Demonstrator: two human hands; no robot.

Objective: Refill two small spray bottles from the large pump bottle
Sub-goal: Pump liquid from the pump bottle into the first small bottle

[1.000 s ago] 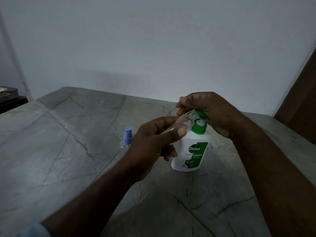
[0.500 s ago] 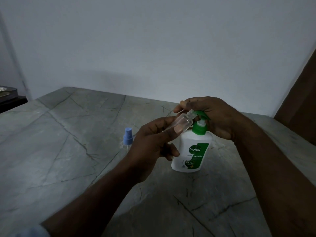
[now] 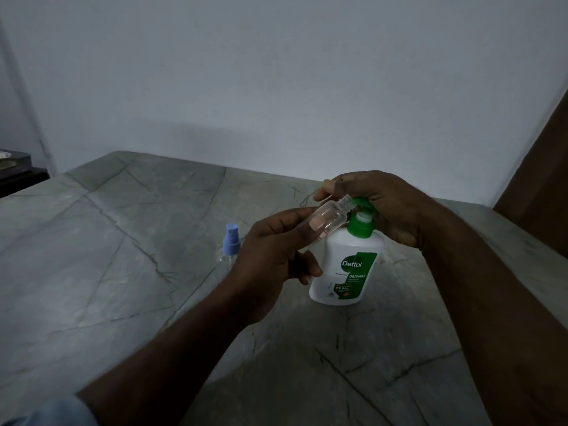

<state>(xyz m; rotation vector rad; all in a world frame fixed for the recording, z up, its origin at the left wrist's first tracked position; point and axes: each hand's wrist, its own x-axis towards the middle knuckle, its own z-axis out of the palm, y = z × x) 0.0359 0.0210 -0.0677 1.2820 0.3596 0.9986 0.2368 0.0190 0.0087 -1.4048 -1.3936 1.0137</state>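
A white pump bottle (image 3: 347,265) with a green label and green pump head stands on the grey marble table (image 3: 107,272). My right hand (image 3: 384,204) is curled over the pump head and presses on it. My left hand (image 3: 270,253) grips a small clear spray bottle (image 3: 330,215) without its cap, tilted with its open neck at the pump spout. A second small bottle (image 3: 230,244) with a blue spray cap stands on the table to the left, partly hidden behind my left hand.
A pale wall rises behind the table. A brown wooden panel (image 3: 541,186) stands at the far right. A dark piece of furniture (image 3: 15,173) sits beyond the table's left edge.
My right hand and the pump head have gone down a little. The clear bottle in my left hand stays at the spout, slightly lower.
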